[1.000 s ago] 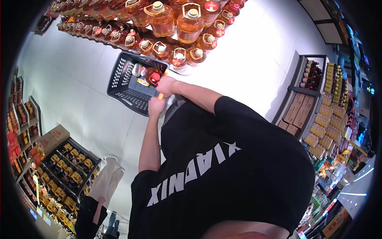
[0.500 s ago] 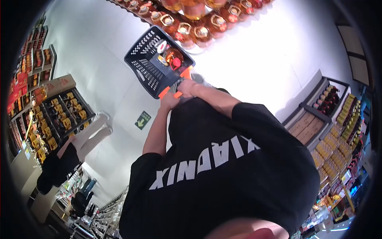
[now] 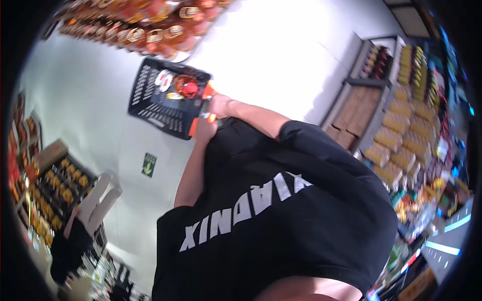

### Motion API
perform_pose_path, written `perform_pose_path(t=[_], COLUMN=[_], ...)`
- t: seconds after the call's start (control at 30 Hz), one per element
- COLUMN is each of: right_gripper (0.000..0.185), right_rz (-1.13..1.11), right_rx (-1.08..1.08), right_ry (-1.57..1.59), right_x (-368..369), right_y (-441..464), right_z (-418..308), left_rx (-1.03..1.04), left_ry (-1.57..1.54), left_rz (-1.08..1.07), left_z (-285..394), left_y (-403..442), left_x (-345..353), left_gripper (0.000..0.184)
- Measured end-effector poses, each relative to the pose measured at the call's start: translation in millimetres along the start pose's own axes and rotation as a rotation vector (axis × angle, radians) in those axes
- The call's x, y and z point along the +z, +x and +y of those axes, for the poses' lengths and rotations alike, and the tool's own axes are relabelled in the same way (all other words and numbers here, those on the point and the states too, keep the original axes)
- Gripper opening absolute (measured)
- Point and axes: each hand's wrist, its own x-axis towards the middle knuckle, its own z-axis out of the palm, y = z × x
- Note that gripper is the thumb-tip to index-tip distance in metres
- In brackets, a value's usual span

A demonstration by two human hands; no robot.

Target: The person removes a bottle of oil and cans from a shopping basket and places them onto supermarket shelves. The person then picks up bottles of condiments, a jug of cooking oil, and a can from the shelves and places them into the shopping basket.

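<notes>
Basket [image 3: 165, 119] carries a white-and-red item [image 3: 163, 80] near its upper edge, then a red-capped bottle [image 3: 186, 86] toward the upper right corner; at its right edge, left hand [image 3: 205, 130] and right hand [image 3: 220, 105] are both closed on orange handle [image 3: 212, 118].

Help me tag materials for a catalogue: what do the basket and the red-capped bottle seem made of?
Basket: probably dark, matte moulded plastic, judging by its regular perforations. Red-capped bottle: clear, shiny plastic or glass, amber showing through; blur hides which.
</notes>
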Motion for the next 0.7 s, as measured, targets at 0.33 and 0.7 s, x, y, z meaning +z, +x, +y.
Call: perform_pose_path(t=[0.33,0.7], right_gripper=[0.015,0.019], right_rz=[0.018,0.114], right_rx=[0.054,-0.054], right_ry=[0.034,0.081], right_x=[80.7,180.5], right_y=[-189.6,-358.3], right_z=[-26.3,-37.8], left_rx=[-0.224,-0.398], left_ry=[-0.170,-0.171], left_rz=[-0.015,-0.113], left_z=[154.2,283.5], left_y=[-98.0,-195.6], left_x=[91.1,196.8], left_gripper=[0.048,0.043])
